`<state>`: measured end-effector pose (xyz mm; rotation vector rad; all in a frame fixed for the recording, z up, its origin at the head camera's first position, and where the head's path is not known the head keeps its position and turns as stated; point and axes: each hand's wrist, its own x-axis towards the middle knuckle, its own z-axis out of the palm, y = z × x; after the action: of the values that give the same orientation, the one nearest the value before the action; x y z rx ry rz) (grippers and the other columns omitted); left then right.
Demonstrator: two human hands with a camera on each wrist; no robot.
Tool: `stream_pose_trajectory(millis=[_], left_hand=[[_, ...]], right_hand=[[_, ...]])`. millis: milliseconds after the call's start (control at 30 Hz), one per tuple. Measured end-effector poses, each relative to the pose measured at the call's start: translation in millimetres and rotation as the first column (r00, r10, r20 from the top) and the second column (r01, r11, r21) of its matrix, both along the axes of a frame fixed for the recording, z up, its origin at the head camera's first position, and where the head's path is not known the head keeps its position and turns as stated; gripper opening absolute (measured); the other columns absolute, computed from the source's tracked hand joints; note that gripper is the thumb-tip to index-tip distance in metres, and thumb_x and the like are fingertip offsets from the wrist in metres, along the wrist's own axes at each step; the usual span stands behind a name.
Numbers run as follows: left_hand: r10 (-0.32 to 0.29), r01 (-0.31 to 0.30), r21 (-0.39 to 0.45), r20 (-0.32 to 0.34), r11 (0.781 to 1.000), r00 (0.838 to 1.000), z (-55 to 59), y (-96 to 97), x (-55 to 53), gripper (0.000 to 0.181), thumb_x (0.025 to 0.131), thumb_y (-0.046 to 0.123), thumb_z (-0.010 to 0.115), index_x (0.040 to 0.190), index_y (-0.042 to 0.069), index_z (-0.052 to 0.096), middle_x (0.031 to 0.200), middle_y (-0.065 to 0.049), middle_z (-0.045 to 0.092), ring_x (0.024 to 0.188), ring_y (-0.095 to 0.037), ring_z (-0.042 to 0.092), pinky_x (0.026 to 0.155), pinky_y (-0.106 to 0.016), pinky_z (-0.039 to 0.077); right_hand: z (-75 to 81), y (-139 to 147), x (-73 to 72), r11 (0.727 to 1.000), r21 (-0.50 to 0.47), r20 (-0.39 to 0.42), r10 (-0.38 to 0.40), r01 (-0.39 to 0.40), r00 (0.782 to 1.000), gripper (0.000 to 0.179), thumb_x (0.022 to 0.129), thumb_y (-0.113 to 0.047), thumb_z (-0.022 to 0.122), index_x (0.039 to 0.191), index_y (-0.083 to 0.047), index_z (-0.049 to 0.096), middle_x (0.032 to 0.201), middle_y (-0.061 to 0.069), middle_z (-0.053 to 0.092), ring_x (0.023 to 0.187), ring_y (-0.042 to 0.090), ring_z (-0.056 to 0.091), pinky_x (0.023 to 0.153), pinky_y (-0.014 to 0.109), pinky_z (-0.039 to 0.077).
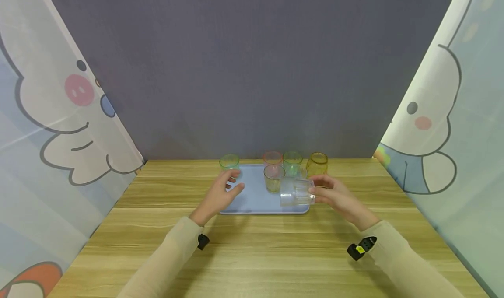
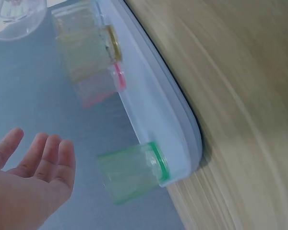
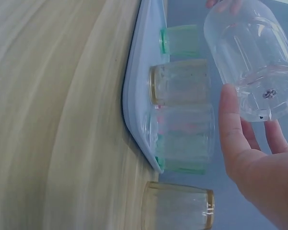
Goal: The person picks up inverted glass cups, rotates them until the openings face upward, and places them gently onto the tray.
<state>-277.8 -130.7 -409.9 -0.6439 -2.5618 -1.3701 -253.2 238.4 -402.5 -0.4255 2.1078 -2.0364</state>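
Note:
My right hand (image 1: 332, 195) holds a clear cup (image 1: 296, 193) by its base, tipped on its side with the mouth facing left, above the tray's right part. Over the left part of the blue-grey tray (image 1: 252, 201) is my left hand (image 1: 220, 195), fingers loosely bent and holding nothing. A green-tinted cup (image 2: 134, 172) stands beyond it at the tray's far left. Towards the far right of the tray stand a brownish cup (image 1: 273, 182), a pink-tinted cup (image 1: 273, 158), a second green cup (image 1: 292, 159) and another clear cup (image 1: 302, 172), partly hidden.
An amber cup (image 1: 317, 164) stands upside down on the wooden table (image 1: 267, 254), just right of the tray. Behind the table rises a dark grey panel (image 1: 256, 70). Cartoon-printed curtains (image 1: 425, 158) hang on both sides.

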Motion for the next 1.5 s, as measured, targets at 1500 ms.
stream_pose_trajectory(millis=[1500], left_hand=[[-0.208,0.154,0.246,0.209,0.957,0.956,1.2,27.9,26.1,0.059,0.101,0.027,0.064,0.154,0.019,0.039,0.146,-0.008,0.046,0.133,-0.033,0.044,0.106,-0.048,0.039]], right_hand=[[-2.4,-43,6.6,0.994,-0.088,0.054,0.063,-0.058,0.997,0.059,0.095,-0.012,0.067,0.141,0.012,0.040,0.127,0.013,0.048,0.104,0.017,0.055,0.087,0.031,0.054]])
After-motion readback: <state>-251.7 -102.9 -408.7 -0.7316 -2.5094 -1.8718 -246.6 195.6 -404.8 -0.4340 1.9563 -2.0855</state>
